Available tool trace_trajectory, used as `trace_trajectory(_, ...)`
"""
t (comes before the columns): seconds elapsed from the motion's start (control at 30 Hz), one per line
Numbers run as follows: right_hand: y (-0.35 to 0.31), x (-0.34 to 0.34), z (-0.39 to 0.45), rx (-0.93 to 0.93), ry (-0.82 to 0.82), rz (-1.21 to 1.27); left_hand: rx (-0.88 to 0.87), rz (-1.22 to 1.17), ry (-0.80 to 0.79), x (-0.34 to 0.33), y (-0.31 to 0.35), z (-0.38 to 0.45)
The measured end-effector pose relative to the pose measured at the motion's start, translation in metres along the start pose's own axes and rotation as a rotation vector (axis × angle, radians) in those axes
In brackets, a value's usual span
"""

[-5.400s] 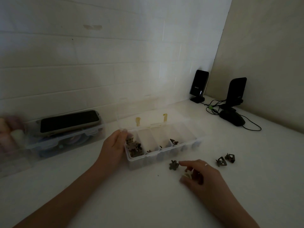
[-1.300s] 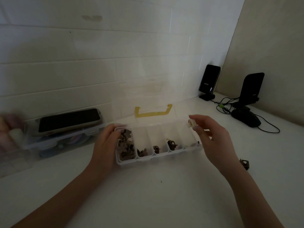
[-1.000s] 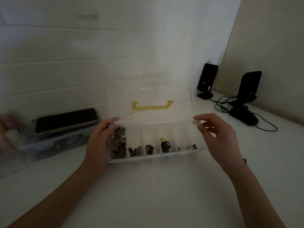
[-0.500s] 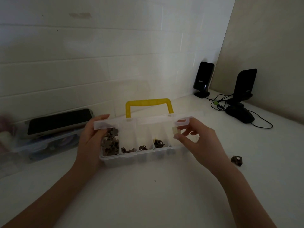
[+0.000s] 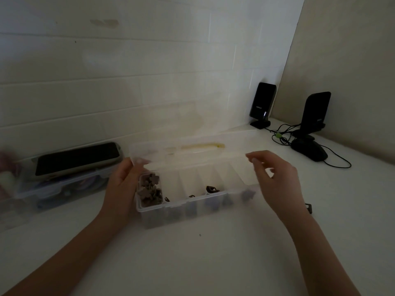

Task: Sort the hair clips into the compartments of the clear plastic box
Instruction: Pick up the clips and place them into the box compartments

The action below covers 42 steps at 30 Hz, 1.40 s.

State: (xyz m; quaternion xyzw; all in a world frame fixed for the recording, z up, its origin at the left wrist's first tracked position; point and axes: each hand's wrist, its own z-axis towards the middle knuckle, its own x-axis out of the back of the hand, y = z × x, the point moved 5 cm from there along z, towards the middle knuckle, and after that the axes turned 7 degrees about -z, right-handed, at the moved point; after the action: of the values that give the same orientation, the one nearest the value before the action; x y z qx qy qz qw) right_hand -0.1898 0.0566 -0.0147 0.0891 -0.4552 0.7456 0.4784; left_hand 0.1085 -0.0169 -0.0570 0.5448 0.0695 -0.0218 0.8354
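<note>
The clear plastic box (image 5: 192, 212) stands mid-table, its lid (image 5: 192, 154) tilted half open with the yellow handle (image 5: 203, 145) showing through it. Dark hair clips (image 5: 149, 192) fill the leftmost compartment, and a few more lie in the compartments to its right. My left hand (image 5: 121, 189) grips the box's left end, thumb on the lid's corner. My right hand (image 5: 275, 182) is at the lid's right edge with fingers curled; a small pale clip (image 5: 269, 173) seems pinched in them. One dark clip (image 5: 308, 208) lies on the table behind my right wrist.
A second clear box (image 5: 62, 186) with a phone (image 5: 77, 159) on top sits at the left against the wall. Two black speakers (image 5: 263, 103) (image 5: 316, 112), a mouse (image 5: 310, 149) and cables occupy the far right corner.
The lid, nearly closed half a second ago, has swung back to half open. The box has settled lower on the table, with both hands still at its ends.
</note>
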Motion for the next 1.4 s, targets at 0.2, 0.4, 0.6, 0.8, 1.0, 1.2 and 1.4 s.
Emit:
trace_trajectory(0.2, 0.05, 0.029, 0.0, -0.424, -0.014, -0.414, 0.023, 0.029, 0.037, 0.001, -0.003, -0.001)
trace_trajectory(0.4, 0.067, 0.018, -0.021, -0.658, -0.574, -0.582, 0.042, 0.07, 0.136, 0.008, -0.007, 0.004)
trace_trajectory(0.6, 0.057, 0.026, -0.027, -0.558, -0.85, -0.575, 0.131, 0.044, 0.189, 0.011, -0.012, 0.006)
trace_trajectory(0.8, 0.027, 0.008, -0.031, -0.255, -1.022, -0.202, 0.118, 0.024, 0.192, 0.009, -0.01, 0.006)
trace_trajectory(1.0, -0.009, -0.01, -0.036, -0.026, -1.1, 0.032, 0.114, 0.044, 0.2, 0.01, -0.01, 0.006)
trace_trajectory(1.2, -0.018, -0.023, -0.033, -0.004, -0.956, 0.01, 0.111, 0.059, 0.209, 0.012, -0.009, 0.006)
trace_trajectory(1.4, -0.029, -0.019, -0.043, -0.098, -1.157, 0.398, 0.101, 0.061, 0.213, 0.01, -0.006, 0.005)
